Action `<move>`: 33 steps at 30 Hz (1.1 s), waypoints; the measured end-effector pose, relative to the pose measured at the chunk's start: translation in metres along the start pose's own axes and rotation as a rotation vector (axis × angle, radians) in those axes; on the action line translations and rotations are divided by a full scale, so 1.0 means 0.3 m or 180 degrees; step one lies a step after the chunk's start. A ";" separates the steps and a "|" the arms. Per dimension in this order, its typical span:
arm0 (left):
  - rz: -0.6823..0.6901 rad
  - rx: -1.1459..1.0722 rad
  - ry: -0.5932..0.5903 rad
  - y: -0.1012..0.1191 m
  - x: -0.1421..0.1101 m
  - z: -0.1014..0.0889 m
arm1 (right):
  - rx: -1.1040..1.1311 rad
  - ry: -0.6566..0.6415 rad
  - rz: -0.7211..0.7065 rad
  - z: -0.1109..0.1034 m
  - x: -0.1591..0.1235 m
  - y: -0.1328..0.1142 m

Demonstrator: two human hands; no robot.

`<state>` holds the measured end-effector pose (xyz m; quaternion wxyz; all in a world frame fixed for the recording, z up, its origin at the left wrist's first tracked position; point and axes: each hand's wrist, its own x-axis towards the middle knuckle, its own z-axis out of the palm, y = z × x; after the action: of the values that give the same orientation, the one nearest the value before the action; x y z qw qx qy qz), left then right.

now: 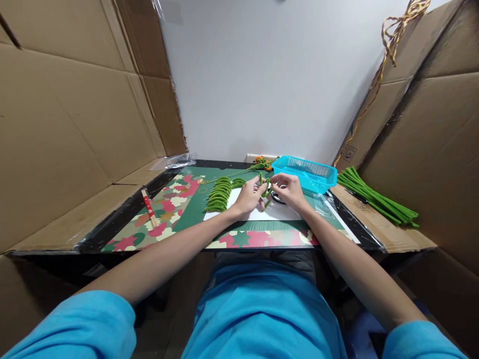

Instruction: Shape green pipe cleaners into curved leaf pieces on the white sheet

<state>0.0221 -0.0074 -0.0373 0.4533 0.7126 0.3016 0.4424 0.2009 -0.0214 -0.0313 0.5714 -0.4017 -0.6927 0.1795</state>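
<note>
Both hands meet over a white sheet [254, 215] on the table. A bent green pipe cleaner [267, 187] is pinched in the fingers of my left hand [247, 197]. My right hand [289, 189] closes its fingertips on the same pipe cleaner, at its right side. Black-handled scissors [277, 198] lie partly hidden under my right hand. Left of my left hand, several curved green pipe-cleaner pieces [218, 194] lie in a column, with more curved pieces [238, 183] beside its top.
A blue plastic basket [305, 174] stands at the back right. Orange flowers on green stems [263, 163] lie beside it. Long green pipe cleaners [376, 195] rest on cardboard at the right. A red-wrapped stick bundle [148, 207] lies at left. Cardboard walls [67, 114] flank the table.
</note>
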 end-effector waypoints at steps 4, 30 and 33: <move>0.0015 0.0045 -0.0042 0.012 -0.008 0.001 | 0.0140 -0.0083 0.0148 0.003 0.000 0.003; -0.0110 0.0231 -0.0096 0.035 -0.027 0.005 | 0.0688 -0.0363 0.0570 0.004 0.006 -0.005; -0.0061 0.0200 -0.0122 0.025 -0.023 0.003 | 0.0730 -0.0338 0.0558 0.005 0.009 -0.003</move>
<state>0.0203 -0.0165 -0.0332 0.4405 0.7320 0.3134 0.4147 0.1990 -0.0195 -0.0293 0.5582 -0.3827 -0.6592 0.3276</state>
